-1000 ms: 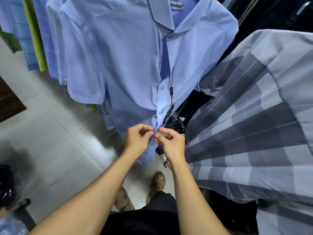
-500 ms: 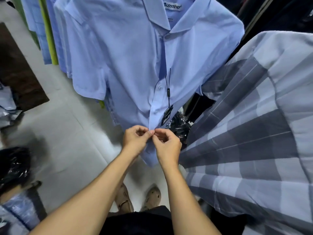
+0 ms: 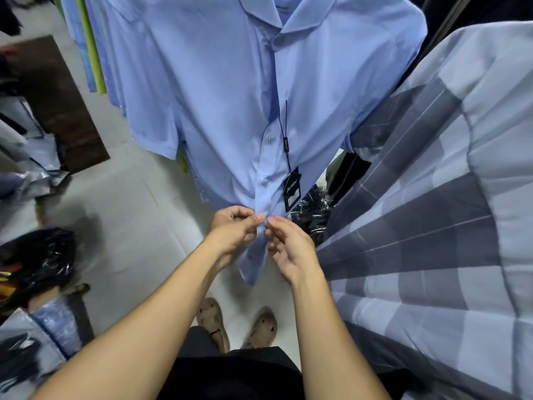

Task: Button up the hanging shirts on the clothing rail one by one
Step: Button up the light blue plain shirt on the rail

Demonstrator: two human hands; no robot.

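Observation:
A light blue short-sleeved shirt hangs in front of me, its placket closed at the collar and at two buttons lower down. A black price tag dangles on a cord beside the placket. My left hand pinches the left edge of the placket near the hem, thumb and forefinger together. My right hand pinches the right edge at the same height, its other fingers loosely curled. The button between my fingertips is hidden.
A grey and white checked shirt hangs close on the right. More blue and green shirts hang at the upper left. Plastic-wrapped garments lie on the tiled floor at left. My sandalled feet stand below.
The view has shifted so the shirt sits higher and nearer. My right hand's fingers have loosened and spread a little; both hands stay at the lower placket.

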